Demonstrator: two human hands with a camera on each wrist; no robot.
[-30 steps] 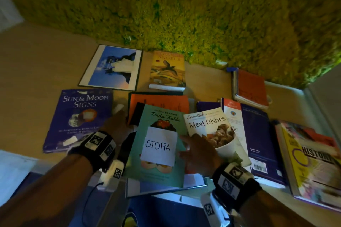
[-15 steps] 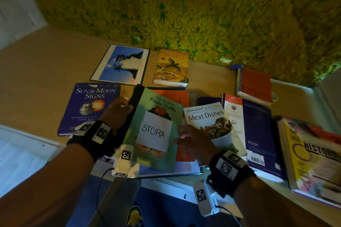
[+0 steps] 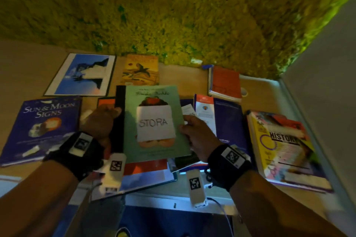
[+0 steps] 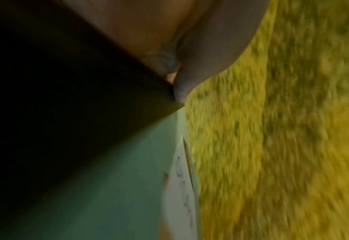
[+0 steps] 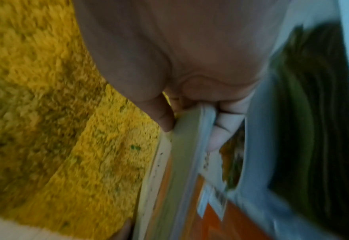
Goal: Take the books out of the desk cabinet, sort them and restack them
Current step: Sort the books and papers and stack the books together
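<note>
I hold a green book (image 3: 154,100) with a black spine and a white "STORA" label (image 3: 155,122) raised above the desk. My left hand (image 3: 102,119) grips its black spine edge, thumb on top (image 4: 179,91). My right hand (image 3: 194,132) pinches its right edge, thumb on the cover (image 5: 163,118) and fingers (image 5: 220,133) underneath. Under it lie an orange book (image 3: 144,166) and a blue-covered one (image 3: 146,179) at the desk's front edge. The book's green cover (image 4: 107,186) fills the lower left wrist view.
Books lie spread on the wooden desk (image 3: 28,67): "Sun & Moon Signs" (image 3: 40,127) at left, a blue picture book (image 3: 82,74), a yellow bird book (image 3: 141,70), an orange notebook (image 3: 225,82), a purple book (image 3: 227,119), a "History" stack (image 3: 283,148) at right. A moss wall (image 3: 173,15) stands behind.
The green book has been lifted off the pile and carried right and up, now covering the "Meat Dishes" book. Both hands rose with it, gripping its two side edges.
</note>
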